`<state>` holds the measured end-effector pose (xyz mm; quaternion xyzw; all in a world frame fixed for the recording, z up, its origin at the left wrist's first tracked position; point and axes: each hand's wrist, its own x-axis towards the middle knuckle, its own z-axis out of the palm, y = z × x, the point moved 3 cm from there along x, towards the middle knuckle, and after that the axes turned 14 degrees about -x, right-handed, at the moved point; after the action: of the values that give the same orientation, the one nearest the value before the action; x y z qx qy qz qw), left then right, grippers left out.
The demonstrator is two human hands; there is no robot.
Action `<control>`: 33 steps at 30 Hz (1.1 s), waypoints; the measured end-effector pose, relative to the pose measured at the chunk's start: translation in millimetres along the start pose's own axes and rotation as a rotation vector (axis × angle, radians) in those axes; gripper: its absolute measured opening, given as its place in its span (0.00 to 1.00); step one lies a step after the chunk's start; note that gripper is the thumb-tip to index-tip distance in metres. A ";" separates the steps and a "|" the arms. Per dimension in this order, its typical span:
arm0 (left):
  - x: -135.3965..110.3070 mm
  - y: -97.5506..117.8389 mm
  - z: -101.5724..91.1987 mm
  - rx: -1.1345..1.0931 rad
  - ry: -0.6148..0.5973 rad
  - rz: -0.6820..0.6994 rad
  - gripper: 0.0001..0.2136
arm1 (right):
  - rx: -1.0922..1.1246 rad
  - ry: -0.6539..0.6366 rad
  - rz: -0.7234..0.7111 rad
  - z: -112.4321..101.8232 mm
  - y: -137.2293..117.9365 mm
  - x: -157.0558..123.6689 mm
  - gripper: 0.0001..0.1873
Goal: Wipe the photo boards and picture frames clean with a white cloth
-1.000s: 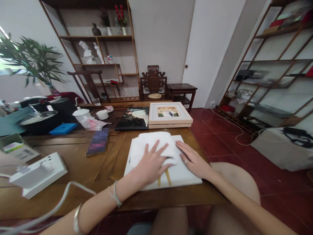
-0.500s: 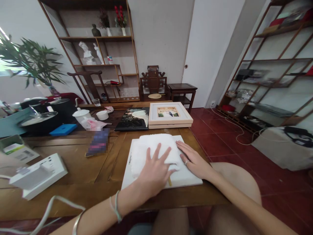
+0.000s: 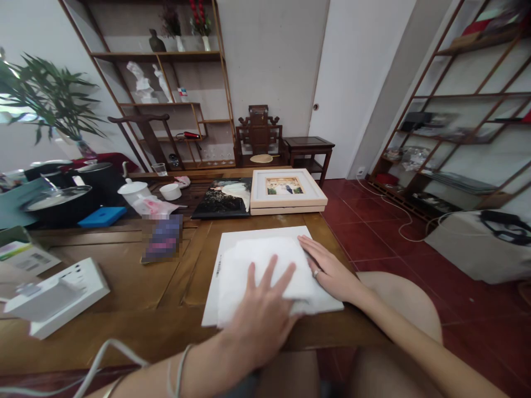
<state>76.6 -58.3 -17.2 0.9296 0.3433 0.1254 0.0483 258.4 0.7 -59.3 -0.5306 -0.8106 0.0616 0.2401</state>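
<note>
A white cloth (image 3: 257, 265) lies on a flat white board (image 3: 232, 240) at the near edge of the wooden table (image 3: 136, 287). My left hand (image 3: 261, 309) rests flat on the cloth's near part with its fingers spread, so it is open. My right hand (image 3: 329, 271), with a ring on one finger, lies flat on the board's right side against the cloth's edge, fingers stretched out.
Behind the board lie a white picture frame (image 3: 286, 190) and a dark print (image 3: 226, 199). To the left are a white box (image 3: 58, 296), a blue box (image 3: 102, 216), a teapot (image 3: 133, 192) and pots (image 3: 58, 199). A white cable (image 3: 99, 359) runs along the near left.
My left hand has slid the cloth toward me over the board, covering the yellow strips near its front edge. My right hand has stayed in place.
</note>
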 end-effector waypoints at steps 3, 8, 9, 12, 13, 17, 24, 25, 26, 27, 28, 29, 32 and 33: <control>27.5 -20.8 -0.2 0.015 0.028 -0.091 0.15 | 0.006 0.016 -0.005 -0.3 -0.8 -0.1 0.25; 59.1 -39.5 3.6 0.066 0.067 -0.126 0.18 | 0.010 0.020 0.006 0.0 -0.9 0.5 0.25; 60.8 -39.5 4.1 0.067 0.069 -0.123 0.18 | 0.012 0.020 0.005 -0.2 -0.9 0.9 0.25; 55.4 -30.5 5.4 0.068 0.045 -0.102 0.16 | 0.023 0.005 -0.012 -0.4 -0.9 2.0 0.26; 50.2 -24.5 5.8 0.070 0.030 -0.088 0.16 | 0.027 -0.004 -0.019 -0.3 -0.8 2.1 0.26; 19.5 5.8 5.6 0.051 -0.010 -0.020 0.15 | 0.052 -0.011 -0.023 -0.1 0.8 1.1 0.29; -11.3 25.9 1.6 -0.029 -0.053 0.050 0.15 | 0.060 -0.016 -0.014 0.0 1.4 -0.2 0.32; -8.2 21.9 1.3 -0.032 -0.050 0.030 0.16 | 0.055 -0.014 -0.011 0.0 1.4 0.0 0.31; -3.1 16.4 1.0 -0.029 -0.044 0.004 0.16 | 0.049 -0.011 -0.008 0.0 1.3 0.2 0.29; 3.4 10.0 1.0 -0.022 -0.037 -0.022 0.17 | 0.042 -0.009 -0.006 0.1 1.3 0.4 0.28; 11.0 2.8 1.2 -0.012 -0.034 -0.048 0.17 | 0.037 -0.005 -0.006 0.2 1.3 0.6 0.27; 19.3 -4.8 1.4 -0.003 -0.033 -0.071 0.18 | 0.035 0.001 -0.008 0.2 1.1 0.6 0.26; 44.1 -27.1 1.2 0.020 -0.021 -0.116 0.18 | 0.038 0.010 -0.017 -0.3 0.1 0.6 0.25; 51.1 -33.8 0.7 0.024 -0.015 -0.126 0.18 | 0.036 0.008 -0.011 -0.6 -0.2 0.6 0.25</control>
<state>93.1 0.7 -13.7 0.9076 0.4021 0.1109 0.0476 258.3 1.1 -58.5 -0.5219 -0.8113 0.0730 0.2531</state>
